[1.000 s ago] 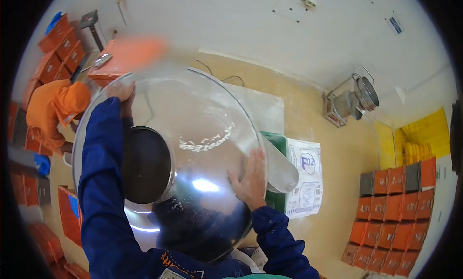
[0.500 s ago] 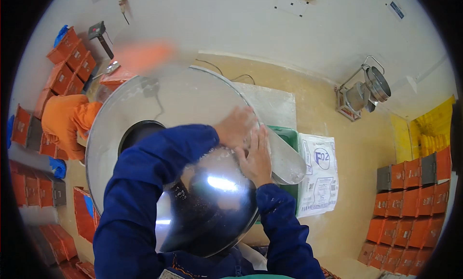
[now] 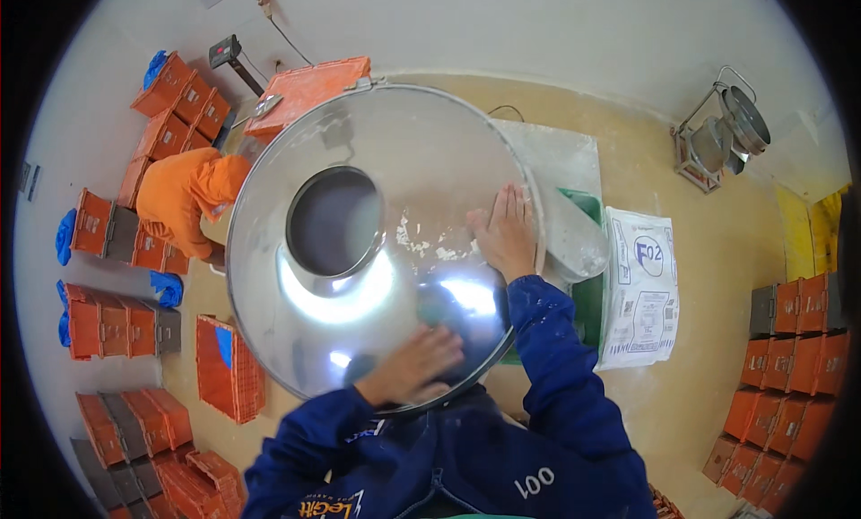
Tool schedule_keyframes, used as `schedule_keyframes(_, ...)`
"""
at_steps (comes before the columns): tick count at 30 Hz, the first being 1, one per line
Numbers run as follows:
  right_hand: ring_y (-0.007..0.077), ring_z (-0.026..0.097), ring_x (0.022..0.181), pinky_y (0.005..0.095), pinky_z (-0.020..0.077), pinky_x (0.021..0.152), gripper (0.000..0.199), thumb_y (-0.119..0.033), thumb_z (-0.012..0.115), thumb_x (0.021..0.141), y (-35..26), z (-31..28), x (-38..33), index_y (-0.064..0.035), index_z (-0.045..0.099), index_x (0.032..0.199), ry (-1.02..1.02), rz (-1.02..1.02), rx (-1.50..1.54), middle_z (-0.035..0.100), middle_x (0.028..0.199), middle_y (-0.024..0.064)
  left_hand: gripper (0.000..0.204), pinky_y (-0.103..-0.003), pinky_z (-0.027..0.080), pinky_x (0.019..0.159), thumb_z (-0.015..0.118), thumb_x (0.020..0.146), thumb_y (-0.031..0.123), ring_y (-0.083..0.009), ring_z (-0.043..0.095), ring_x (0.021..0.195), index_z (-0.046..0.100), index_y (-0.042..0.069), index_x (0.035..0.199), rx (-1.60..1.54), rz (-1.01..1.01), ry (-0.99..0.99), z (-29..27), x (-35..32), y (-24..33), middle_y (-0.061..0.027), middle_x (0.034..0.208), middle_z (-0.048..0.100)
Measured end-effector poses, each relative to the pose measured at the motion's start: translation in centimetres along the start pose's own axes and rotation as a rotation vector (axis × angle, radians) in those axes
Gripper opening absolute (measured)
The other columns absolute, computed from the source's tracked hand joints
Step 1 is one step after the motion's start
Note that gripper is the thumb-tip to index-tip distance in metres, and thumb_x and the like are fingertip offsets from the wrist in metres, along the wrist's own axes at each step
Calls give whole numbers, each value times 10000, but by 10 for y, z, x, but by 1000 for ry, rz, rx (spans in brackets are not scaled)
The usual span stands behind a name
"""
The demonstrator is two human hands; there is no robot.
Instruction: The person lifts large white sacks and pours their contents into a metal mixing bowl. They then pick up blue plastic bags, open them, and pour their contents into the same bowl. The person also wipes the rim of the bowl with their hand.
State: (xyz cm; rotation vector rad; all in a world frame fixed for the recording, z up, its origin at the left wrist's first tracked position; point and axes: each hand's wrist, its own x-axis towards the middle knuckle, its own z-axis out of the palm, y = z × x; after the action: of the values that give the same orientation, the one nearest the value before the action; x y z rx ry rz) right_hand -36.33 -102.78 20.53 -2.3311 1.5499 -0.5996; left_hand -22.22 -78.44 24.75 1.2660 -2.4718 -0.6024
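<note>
A large shiny round metal cover (image 3: 430, 151) with a rim band fills the middle of the view, right in front of me. Left of its centre is a round dark opening (image 3: 334, 221). Patches of white powder (image 3: 421, 241) cling to the cover's surface. My left hand (image 3: 414, 365), slightly blurred, lies flat on the near part of the cover, fingers outstretched. Toward the right rim, my right hand (image 3: 508, 234) rests palm down with its fingers extended and thumb apart. Neither hand holds anything.
A metal chute (image 3: 576, 241) juts from the right side above a green bin (image 3: 588, 308). Beside it lies a white printed sack (image 3: 640, 286). A co-worker in orange (image 3: 184, 196) bends at the left. Orange crates (image 3: 231, 371) stand on both sides; a wheeled metal machine (image 3: 722, 134) is far right.
My left hand has moved from the right rim to the near part of the cover, uncovering the round opening. My right hand remains near the right rim. A blurred orange shape at the back is gone.
</note>
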Motion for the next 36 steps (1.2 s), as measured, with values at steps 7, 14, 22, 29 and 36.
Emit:
schedule_keyframes(7,404,70,1415,469,72,1152,974,-504,559,869,-157,39,-62,104,51,1435,-191,-255,412,97,1505,294,397,-435,350,1037,538,894,294,-286,506,1173,560,38,1197,-339,-137,117,105,5,34,-164,1242,553)
schedule_keyframes(14,438,8,1410,493,21,1142,911,-425,578,862,-108,12,-62,70,85,1447,-12,-199,422,22,1515,292,679,-426,321,1063,540,846,476,-324,481,1201,448,-21,1299,54,-185,-132,29,19,-3,-221,1300,490)
schedule_keyframes(22,424,71,1407,546,43,1117,864,-528,520,850,-58,-18,-118,8,205,1450,-145,-57,-229,132,1507,278,719,-474,169,1136,515,874,471,-317,245,1390,355,-1,1392,354,-181,178,-34,-42,-62,-148,1483,310)
schedule_keyframes(29,393,123,1410,531,102,1117,826,-534,487,866,-28,-6,-60,6,243,1441,-80,67,-288,177,1512,246,880,-552,64,1121,525,848,518,-417,110,1407,228,-83,1418,311,-1268,527,12,-176,-23,-280,1493,177)
schedule_keyframes(36,363,169,1410,518,101,1125,708,-441,439,928,-77,18,23,-12,227,1450,-174,-32,-74,254,1499,202,876,-532,78,1125,509,856,524,-388,118,1411,225,-85,1418,267,-1320,528,10,-224,-31,-259,1507,158)
